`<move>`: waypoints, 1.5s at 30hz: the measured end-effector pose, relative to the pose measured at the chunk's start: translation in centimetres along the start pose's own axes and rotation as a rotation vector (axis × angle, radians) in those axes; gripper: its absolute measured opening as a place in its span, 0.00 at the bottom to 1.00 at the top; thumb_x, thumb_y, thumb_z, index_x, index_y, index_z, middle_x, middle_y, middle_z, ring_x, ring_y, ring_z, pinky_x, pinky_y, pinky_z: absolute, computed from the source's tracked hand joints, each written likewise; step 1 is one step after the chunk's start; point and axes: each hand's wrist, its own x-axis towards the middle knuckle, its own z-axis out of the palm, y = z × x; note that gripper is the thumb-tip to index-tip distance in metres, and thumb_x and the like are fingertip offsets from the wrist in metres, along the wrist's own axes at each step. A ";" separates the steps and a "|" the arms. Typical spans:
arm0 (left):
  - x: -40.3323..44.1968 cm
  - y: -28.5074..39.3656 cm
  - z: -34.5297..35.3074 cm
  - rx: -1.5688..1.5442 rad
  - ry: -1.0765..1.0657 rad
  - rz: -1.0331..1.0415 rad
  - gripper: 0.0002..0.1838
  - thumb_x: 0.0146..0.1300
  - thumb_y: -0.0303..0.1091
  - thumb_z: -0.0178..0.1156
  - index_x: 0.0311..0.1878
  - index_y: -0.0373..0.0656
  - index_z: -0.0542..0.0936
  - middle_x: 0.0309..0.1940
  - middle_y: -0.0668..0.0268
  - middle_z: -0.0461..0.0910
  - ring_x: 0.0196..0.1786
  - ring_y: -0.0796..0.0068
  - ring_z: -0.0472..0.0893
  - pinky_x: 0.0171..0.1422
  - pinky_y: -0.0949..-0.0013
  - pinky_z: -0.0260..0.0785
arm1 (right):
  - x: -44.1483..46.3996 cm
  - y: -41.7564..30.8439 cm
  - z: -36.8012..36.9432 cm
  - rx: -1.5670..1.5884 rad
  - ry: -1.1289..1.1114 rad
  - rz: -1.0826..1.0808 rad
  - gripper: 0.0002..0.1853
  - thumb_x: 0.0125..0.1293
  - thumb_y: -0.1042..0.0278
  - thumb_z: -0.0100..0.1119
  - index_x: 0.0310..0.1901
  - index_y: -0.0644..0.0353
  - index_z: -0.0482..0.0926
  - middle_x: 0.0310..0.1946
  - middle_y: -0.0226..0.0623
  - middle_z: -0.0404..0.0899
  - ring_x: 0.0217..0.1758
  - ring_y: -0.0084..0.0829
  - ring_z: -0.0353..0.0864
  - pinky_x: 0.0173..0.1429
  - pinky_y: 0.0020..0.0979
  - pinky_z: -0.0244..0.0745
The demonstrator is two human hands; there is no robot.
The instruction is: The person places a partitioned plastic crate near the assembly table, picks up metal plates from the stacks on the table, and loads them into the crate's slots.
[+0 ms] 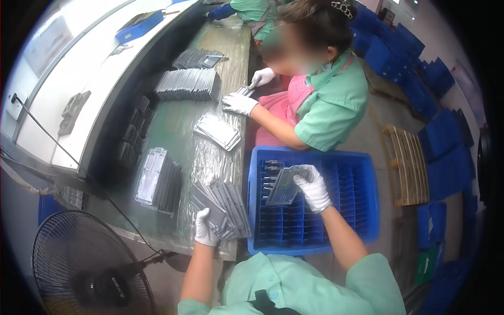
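Note:
My right hand (313, 189), in a white glove, grips a thin grey rectangular panel (283, 187) by its edge, above the blue divided crate (374, 184). Several parts stand in the slots of the crate's far left column. On the bench my gloved left hand (205, 229) is closed on the near edge of a grey panel (209, 204), its thumb on top. That panel lies against a fanned row of similar panels (231, 202); how many the left hand holds is hidden.
A co-worker (331, 105) in white gloves handles a panel across the bench (184, 123). Panel stacks (157, 178) and a long row of panels (189, 84) stand there. A fan (92, 268) is at lower left, a wooden pallet (407, 165) at right.

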 end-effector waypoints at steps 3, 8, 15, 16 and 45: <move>0.0 -0.1 0.4 -0.009 0.003 -0.005 0.28 0.52 0.36 0.58 0.58 0.39 0.69 0.48 0.58 0.78 0.47 0.61 0.80 0.52 0.58 0.76 | -1.4 1.6 0.5 0.038 -0.030 -0.076 0.12 0.62 0.76 0.59 0.48 0.63 0.74 0.42 0.31 0.81 0.44 0.19 0.78 0.52 0.22 0.72; 0.1 0.1 -0.1 -0.046 -0.069 -0.049 0.29 0.53 0.36 0.57 0.60 0.39 0.69 0.52 0.56 0.77 0.52 0.57 0.78 0.58 0.52 0.72 | -2.2 2.8 0.2 -0.399 -0.111 -0.148 0.11 0.60 0.72 0.63 0.45 0.63 0.79 0.41 0.34 0.82 0.43 0.22 0.80 0.49 0.24 0.74; -0.1 0.3 -0.7 -0.112 -0.117 -0.136 0.28 0.53 0.37 0.57 0.59 0.39 0.69 0.52 0.56 0.77 0.51 0.58 0.79 0.56 0.53 0.73 | -3.3 0.4 0.2 -0.229 0.111 -0.225 0.09 0.60 0.73 0.63 0.42 0.63 0.79 0.40 0.35 0.81 0.43 0.25 0.79 0.50 0.24 0.73; 0.0 0.3 0.0 -0.081 -0.090 -0.105 0.29 0.53 0.37 0.58 0.60 0.40 0.69 0.51 0.57 0.77 0.51 0.59 0.79 0.56 0.55 0.73 | -3.6 0.8 0.2 -0.176 0.198 -0.196 0.09 0.61 0.74 0.62 0.43 0.62 0.77 0.40 0.34 0.81 0.43 0.23 0.78 0.50 0.24 0.73; 0.2 0.0 -0.3 -0.046 -0.034 -0.080 0.27 0.52 0.32 0.58 0.57 0.35 0.70 0.46 0.53 0.79 0.47 0.57 0.81 0.53 0.55 0.76 | 0.3 3.4 7.0 -0.582 -0.250 -0.024 0.20 0.57 0.69 0.62 0.48 0.63 0.66 0.36 0.38 0.76 0.36 0.26 0.75 0.40 0.30 0.73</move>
